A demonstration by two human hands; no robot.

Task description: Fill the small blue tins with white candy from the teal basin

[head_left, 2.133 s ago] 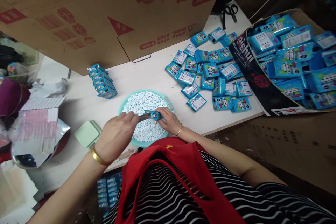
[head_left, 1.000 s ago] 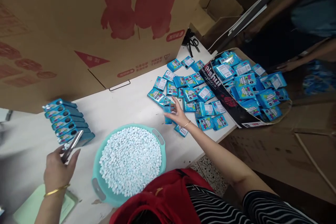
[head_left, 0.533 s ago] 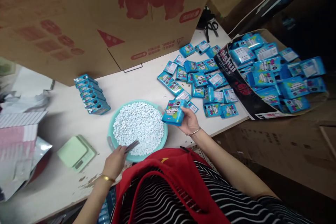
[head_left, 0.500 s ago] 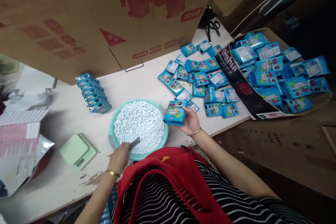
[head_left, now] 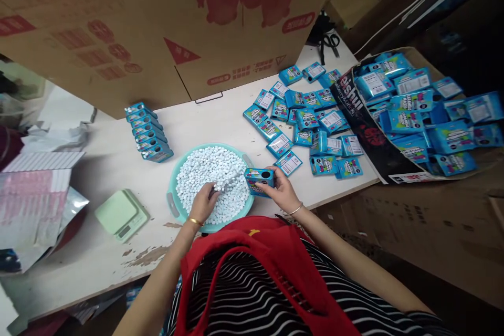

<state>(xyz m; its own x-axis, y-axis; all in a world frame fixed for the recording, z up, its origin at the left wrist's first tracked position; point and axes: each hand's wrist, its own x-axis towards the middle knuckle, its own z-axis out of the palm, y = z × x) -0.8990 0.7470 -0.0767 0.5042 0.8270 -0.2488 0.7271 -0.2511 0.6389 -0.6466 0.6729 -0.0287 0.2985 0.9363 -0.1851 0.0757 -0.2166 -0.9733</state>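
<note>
My left hand (head_left: 202,202) is closed on a narrow metal scoop (head_left: 227,182) heaped with small white candies. It hovers over a teal basin (head_left: 172,205) full of the same white candies (head_left: 207,168). The scoop's tip points at the open end of a small blue box (head_left: 259,178). My right hand (head_left: 279,193) grips that box over the basin's right rim. Both hands wear a thin gold bangle.
A row of blue boxes (head_left: 147,134) stands behind the basin on the left. Loose blue boxes (head_left: 307,115) lie scattered on the right, beside a carton (head_left: 368,131) full of them. Also here: a green scale (head_left: 120,212), foil bags (head_left: 35,194), a big cardboard box (head_left: 157,21) and scissors (head_left: 328,39).
My right hand took a blue box from the loose pile and brought it to the basin. My left hand dipped the scoop into the candies and raised it, loaded, to the box's opening.
</note>
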